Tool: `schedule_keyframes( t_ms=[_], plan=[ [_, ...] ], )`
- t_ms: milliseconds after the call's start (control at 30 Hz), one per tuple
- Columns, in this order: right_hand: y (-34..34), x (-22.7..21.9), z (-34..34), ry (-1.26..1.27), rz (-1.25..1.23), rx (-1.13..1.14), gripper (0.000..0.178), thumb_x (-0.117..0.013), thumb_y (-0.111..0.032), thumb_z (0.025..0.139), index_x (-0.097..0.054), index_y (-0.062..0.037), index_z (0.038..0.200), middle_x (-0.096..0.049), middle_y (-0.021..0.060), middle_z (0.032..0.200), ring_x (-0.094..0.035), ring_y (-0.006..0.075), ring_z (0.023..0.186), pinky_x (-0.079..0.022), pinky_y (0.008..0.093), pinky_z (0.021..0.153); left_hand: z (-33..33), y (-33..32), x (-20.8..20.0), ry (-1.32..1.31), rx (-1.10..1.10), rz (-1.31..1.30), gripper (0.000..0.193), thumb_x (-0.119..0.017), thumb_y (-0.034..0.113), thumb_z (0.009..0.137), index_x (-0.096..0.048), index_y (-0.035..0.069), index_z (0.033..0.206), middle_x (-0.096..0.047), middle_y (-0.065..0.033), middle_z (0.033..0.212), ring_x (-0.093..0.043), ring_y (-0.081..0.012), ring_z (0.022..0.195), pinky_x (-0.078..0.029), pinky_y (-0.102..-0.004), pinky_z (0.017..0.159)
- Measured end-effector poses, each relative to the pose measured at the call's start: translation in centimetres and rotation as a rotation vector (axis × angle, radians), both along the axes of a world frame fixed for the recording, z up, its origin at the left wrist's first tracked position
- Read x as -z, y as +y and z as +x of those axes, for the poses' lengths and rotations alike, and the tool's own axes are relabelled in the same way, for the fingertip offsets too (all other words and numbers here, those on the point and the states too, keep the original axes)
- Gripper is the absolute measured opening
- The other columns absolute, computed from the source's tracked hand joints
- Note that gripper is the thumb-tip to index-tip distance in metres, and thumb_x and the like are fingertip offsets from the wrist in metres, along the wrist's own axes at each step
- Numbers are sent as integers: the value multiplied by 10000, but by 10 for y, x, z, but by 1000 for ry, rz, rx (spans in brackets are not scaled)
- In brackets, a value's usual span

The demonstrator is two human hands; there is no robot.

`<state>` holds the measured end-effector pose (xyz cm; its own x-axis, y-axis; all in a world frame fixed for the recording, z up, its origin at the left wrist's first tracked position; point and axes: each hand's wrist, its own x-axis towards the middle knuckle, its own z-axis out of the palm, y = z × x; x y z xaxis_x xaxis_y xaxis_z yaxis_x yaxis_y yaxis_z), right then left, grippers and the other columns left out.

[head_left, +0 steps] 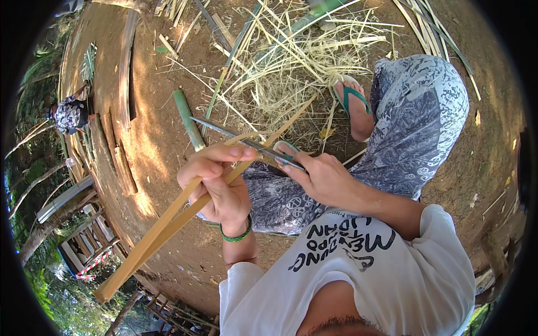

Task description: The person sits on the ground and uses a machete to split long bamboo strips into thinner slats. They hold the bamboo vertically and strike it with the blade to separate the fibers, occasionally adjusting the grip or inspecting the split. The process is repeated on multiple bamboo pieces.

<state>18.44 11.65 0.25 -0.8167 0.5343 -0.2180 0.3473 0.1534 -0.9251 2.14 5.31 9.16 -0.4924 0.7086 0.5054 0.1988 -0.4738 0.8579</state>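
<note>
My left hand (221, 182), with a green band at the wrist, pinches a long, thin bamboo strip (126, 273). The strip is split along part of its length into two strands that pass through the fingers. One strand runs on to the upper right, towards the shavings. A knife (224, 131) with a long, narrow, dark blade is gripped by my right hand (325, 176). Its blade crosses the strip just beyond my left fingers, with the tip pointing to the upper left. Most of the knife's handle is hidden inside my right hand.
Pale bamboo shavings (302, 61) lie heaped on the dirt ahead, beside my sandalled foot (356, 106). A green bamboo piece (188, 117) lies left of them. Farther left are a plank (128, 67), logs (124, 171) and another person (72, 115). Long strips (431, 28) lie at the upper right.
</note>
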Motion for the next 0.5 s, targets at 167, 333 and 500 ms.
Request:
schedule_keyframes(
  t_ms=[167, 333, 500],
  plan=[
    [19, 59, 1, -192, 62, 10, 465, -515, -394, 995, -646, 37, 879, -634, 279, 692, -643, 477, 669, -522, 531, 632, -4, 3, 1, 3, 7, 20, 118, -421, 145, 1060, -450, 30, 1056, -605, -214, 960, -672, -275, 843, -599, -384, 768],
    [12, 56, 2, -172, 182, 67, 398, -576, -361, 978, -631, 12, 849, -593, 261, 601, -616, 464, 595, -492, 530, 579, 2, -10, -6, 12, -6, 37, 128, -467, 165, 1046, -449, 41, 1022, -615, -197, 933, -680, -273, 802, -607, -382, 718],
    [29, 17, -10, -115, 325, 61, 396, -619, -380, 958, -624, 1, 848, -590, 209, 570, -615, 417, 552, -480, 502, 526, 11, -39, -33, 73, 31, 281, 144, -567, 168, 1000, -459, 75, 1018, -644, -142, 940, -710, -278, 791, -603, -368, 655]
  ],
)
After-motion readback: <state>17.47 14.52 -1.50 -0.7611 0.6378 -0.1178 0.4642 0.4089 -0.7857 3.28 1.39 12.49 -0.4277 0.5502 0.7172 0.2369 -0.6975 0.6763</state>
